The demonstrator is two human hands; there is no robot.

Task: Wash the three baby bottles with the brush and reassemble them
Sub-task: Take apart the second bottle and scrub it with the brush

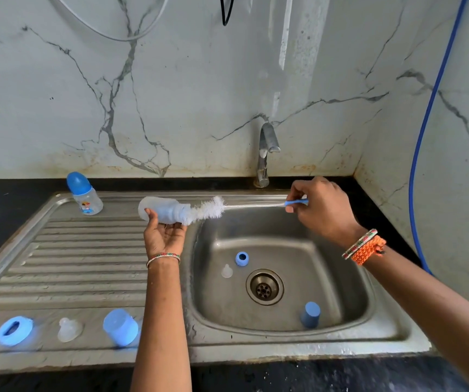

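I observe my left hand (pixel 163 232), palm up at centre frame, grasping an open bottle (pixel 163 210) that lies on its side above the drainboard's (pixel 86 250) right edge, mouth pointing right toward the basin (pixel 341 267). My thumb curls over the bottle's base end; the fingers support it from below.

My right hand (pixel 322 206), right of centre, pinches the blue handle end of the brush (pixel 209 209). The brush runs level from that hand leftward; its white bristles sit at the bottle's mouth, partly inside, partly out.

In the basin, lower right of centre: a blue ring (pixel 241 258) and a clear teat (pixel 227 271) lie just beside each other, left of the drain (pixel 264 287). A blue cap (pixel 310 314) stands near the basin's front right corner, well apart from them.

Along the lower left of the frame, on the sink's front ledge: a second blue ring (pixel 15 331), a second teat (pixel 69 330) and a second cap (pixel 120 327), set in a row, apart from each other.

At the upper left corner of the drainboard, an assembled bottle (pixel 85 197) stands upright with its blue cap on.

The tap (pixel 266 154) stands behind the basin; no water is visible from it. A blue hose (pixel 425 131) hangs down the right wall.
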